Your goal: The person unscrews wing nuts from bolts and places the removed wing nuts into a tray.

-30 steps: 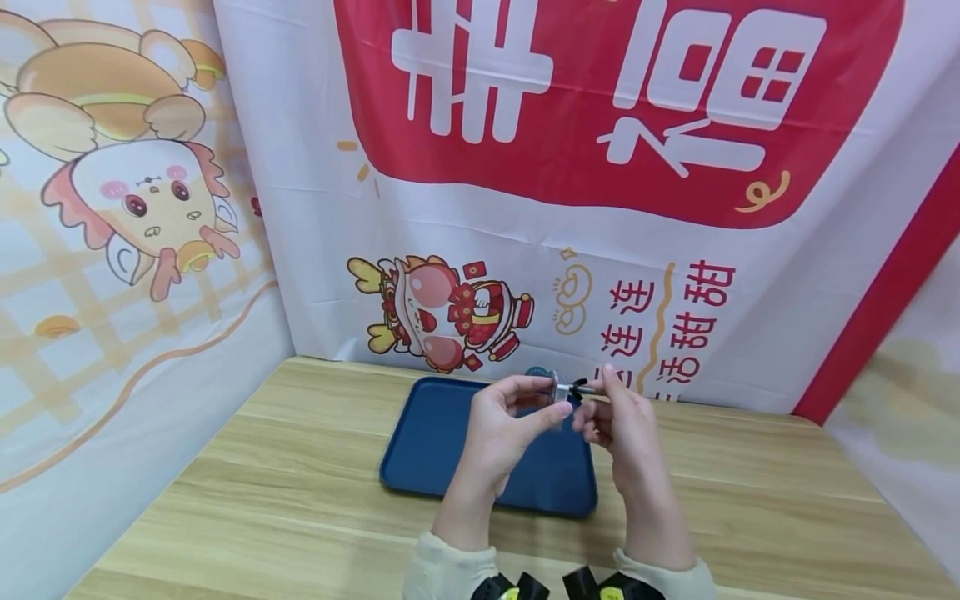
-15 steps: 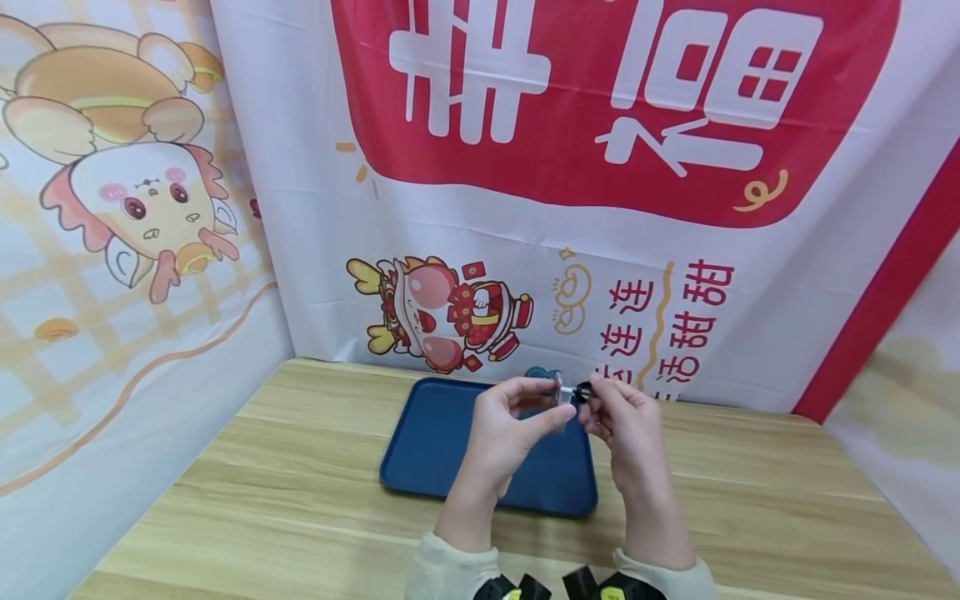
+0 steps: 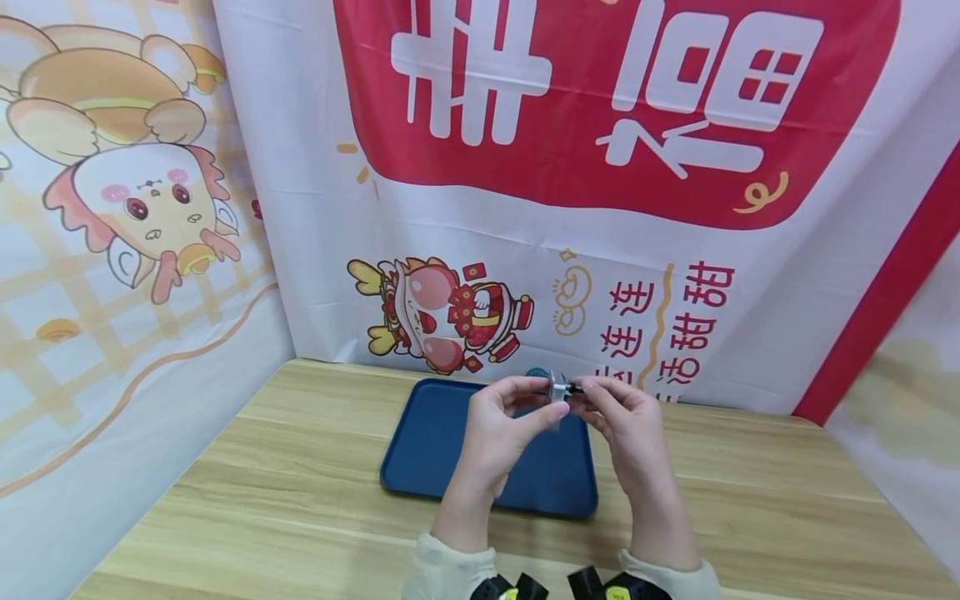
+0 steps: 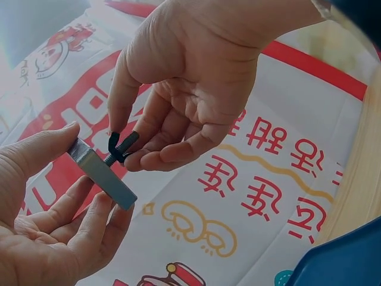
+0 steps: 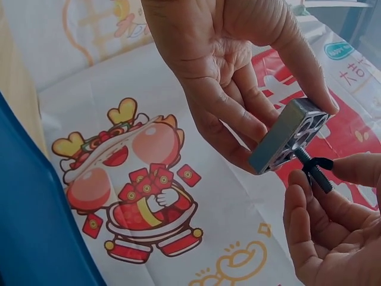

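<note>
In the head view, my left hand [image 3: 502,429] grips a small rectangular metal block [image 3: 557,388] by its edges, between thumb and fingers. A threaded bolt [image 4: 129,143] sticks out of the block's recessed face. A black wing nut [image 5: 319,164] sits partway along the bolt, a short gap from the block. My right hand [image 3: 622,417] pinches the wing nut between thumb and fingers. In the right wrist view, the block's hollowed face [image 5: 306,131] shows, and the bolt's free end extends past the nut. Both hands hold the parts up above the tray.
A dark blue tray [image 3: 427,442] lies on the wooden table [image 3: 300,467] beneath the hands. A printed cloth [image 3: 315,208] with red shapes and cartoon figures hangs behind the table. Another patterned cloth [image 3: 135,350] covers the left side.
My right forefinger, stretched out along the bolt a second ago, has bent in, and the fingers have closed on the wing nut. My left hand keeps the block almost still.
</note>
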Action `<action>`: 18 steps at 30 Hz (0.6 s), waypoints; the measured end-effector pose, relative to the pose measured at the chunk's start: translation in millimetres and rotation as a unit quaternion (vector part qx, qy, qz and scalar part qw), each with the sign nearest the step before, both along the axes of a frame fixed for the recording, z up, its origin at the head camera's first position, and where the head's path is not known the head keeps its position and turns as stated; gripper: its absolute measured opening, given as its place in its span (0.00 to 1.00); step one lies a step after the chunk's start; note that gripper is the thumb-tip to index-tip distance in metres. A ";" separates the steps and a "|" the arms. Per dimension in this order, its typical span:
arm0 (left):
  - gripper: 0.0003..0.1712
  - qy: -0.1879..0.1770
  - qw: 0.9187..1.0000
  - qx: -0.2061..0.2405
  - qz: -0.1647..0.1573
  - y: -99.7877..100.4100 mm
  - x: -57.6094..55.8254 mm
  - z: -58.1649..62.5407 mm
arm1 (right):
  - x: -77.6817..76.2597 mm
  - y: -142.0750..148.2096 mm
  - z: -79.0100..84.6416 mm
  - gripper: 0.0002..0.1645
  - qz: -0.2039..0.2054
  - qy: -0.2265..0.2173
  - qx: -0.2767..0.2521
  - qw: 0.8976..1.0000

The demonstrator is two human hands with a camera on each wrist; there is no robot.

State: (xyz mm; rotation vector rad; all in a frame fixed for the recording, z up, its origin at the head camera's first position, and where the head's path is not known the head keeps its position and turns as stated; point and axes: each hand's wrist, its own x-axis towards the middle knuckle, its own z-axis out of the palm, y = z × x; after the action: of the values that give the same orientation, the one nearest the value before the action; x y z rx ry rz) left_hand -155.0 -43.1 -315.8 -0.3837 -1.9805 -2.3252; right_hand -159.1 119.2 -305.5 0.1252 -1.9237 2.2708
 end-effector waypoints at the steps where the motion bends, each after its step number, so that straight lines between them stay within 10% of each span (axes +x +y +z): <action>1: 0.21 -0.002 1.000 0.000 0.000 -0.2 0.0 0.1 | -0.4 0.0 -0.2 0.10 0.002 0.003 0.002 1.000; 18: 0.21 -0.013 1.000 0.006 0.003 -1.3 0.1 0.2 | -0.7 3.5 -3.5 0.17 -0.009 0.065 0.131 0.989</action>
State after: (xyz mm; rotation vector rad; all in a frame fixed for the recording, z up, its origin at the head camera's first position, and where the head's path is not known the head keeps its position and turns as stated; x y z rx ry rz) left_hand -154.9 -44.4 -315.6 -0.3482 -1.9750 -2.3494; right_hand -159.8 122.7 -309.0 0.2794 -2.1338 1.9357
